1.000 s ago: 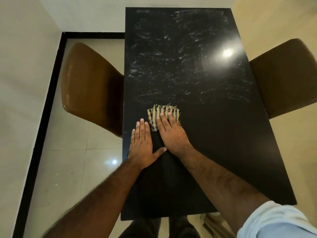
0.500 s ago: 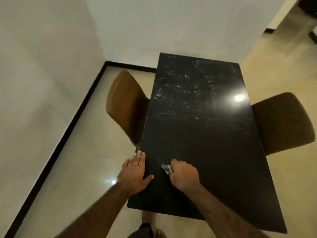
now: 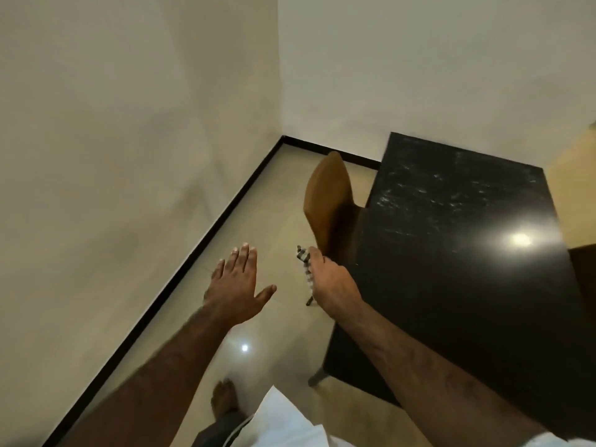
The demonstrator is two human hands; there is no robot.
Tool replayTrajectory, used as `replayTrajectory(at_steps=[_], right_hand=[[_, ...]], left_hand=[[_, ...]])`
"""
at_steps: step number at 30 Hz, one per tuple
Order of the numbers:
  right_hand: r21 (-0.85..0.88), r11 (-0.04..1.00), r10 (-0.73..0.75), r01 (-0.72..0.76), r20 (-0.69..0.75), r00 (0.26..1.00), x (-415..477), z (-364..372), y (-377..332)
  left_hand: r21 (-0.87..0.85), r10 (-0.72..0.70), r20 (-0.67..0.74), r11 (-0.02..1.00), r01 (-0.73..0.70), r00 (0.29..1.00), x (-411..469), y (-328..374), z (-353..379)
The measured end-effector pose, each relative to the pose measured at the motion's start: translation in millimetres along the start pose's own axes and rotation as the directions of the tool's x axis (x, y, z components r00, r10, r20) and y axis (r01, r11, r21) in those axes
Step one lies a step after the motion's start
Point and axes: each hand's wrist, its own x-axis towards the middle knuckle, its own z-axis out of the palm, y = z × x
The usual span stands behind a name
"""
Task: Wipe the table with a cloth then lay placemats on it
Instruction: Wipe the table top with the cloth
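Right hand (image 3: 332, 285) gripping striped cloth (image 3: 305, 269) beside black table (image 3: 451, 269), left hand (image 3: 237, 285) spread flat, empty

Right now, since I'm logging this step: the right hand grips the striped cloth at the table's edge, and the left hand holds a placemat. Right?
Not quite. The head view shows the left hand open, holding nothing. The right hand does grip the striped cloth at the table's edge.

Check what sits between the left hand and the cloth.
Nothing: in the head view, the gap between the left hand and the cloth gripped by the right hand shows only floor tile below.
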Motion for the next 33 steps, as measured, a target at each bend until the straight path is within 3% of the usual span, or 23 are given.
replayTrajectory(at_steps=[6, 14, 21, 33], right_hand=[[-0.14, 0.988, -0.071, 0.064, -0.041, 0.997, 88, 24, -79], [-0.233, 0.972, -0.06, 0.004, -0.233, 0.971, 191, 13, -176], [-0.226, 0.97, 0.043, -0.089, -0.201, 0.979, 285, -12, -164], [-0.133, 0.97, 0.169, -0.202, -0.225, 0.96, 508, -82, -60]], left_hand=[[0.011, -0.038, 0.004, 0.999, 0.038, 0.999, 28, -120, -14], [0.044, 0.038, 0.019, 0.998, -0.039, 0.999, 114, -239, -70], [0.037, 0.148, 0.032, 0.988, -0.149, 0.988, 241, -243, -89], [0.051, 0.205, 0.049, 0.977, -0.207, 0.978, 511, -196, -144]])
